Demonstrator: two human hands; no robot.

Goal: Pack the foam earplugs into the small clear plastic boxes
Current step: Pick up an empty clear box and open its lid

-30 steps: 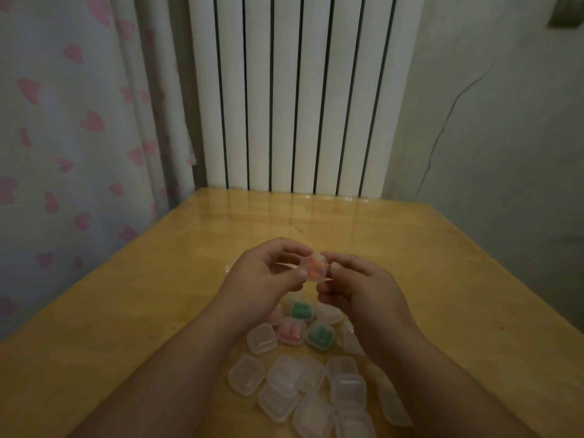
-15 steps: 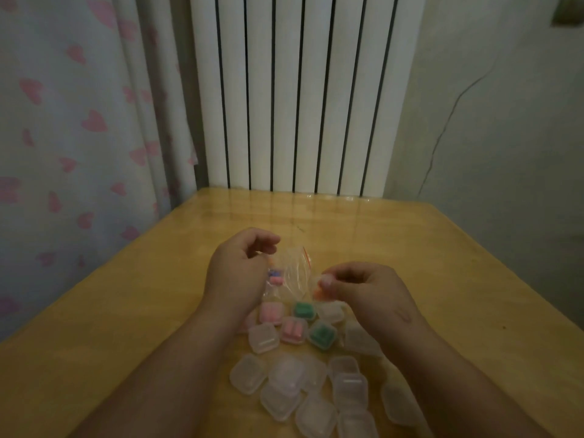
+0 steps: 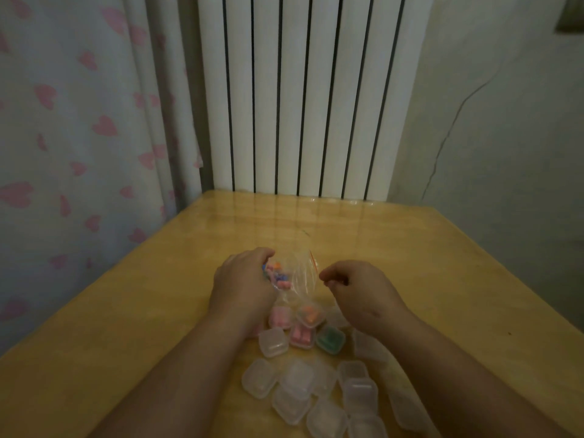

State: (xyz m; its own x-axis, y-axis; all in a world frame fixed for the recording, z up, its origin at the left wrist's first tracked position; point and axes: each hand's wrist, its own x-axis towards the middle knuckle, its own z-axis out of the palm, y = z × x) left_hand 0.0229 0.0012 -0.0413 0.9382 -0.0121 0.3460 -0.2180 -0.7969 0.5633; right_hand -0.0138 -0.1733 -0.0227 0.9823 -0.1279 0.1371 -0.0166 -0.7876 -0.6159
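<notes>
Left hand (image 3: 241,281) hides own fingers; nearest boxes (image 3: 368,426) cropped below.

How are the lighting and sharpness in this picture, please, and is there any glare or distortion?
Head view: dim, flat light with muted colours. Head view: pale glare on the far end of the table mirrors the radiator. Head view: wide-angle bending bows the table's edges. Head view: the boxes and the earplugs in the bag look soft, with little fine detail.
</notes>
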